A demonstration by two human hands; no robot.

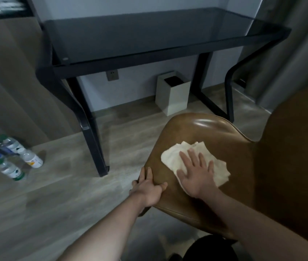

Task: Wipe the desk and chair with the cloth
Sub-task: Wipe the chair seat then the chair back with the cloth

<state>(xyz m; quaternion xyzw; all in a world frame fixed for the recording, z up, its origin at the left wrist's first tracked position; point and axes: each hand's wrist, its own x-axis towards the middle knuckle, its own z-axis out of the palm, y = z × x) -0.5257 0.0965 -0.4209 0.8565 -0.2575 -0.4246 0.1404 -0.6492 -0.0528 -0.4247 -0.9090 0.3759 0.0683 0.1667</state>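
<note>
Head view looks down on your two bare forearms reaching to a brown leather chair (pixel 205 136). Your right hand (pixel 196 174) lies flat on the white cloth (pixel 173 153), fingers straight and spread, its grip open and pressing the cloth onto the seat. The cloth is crumpled and sits on the middle of the seat, showing past your fingertips and on both sides of your hand. Your left hand (pixel 149 189) holds the seat's left edge: the thumb rests on top of the leather and the fingers curl round the rim, so that grip is closed on the chair. The chair's back rises at the right of the frame.

Beyond the chair stands the worktop (pixel 149 34), a dark glass desk on a black frame, set against a grey wall. Under it a white square bin (pixel 172 95) sits on the wooden floor (pixel 55 185), near the wall, with a wall socket (pixel 112 74) just to its left. At the far left several plastic water bottles (pixel 10 153) stand grouped on the floor, well apart from the chair. A grey curtain (pixel 290 53) hangs at the right.
</note>
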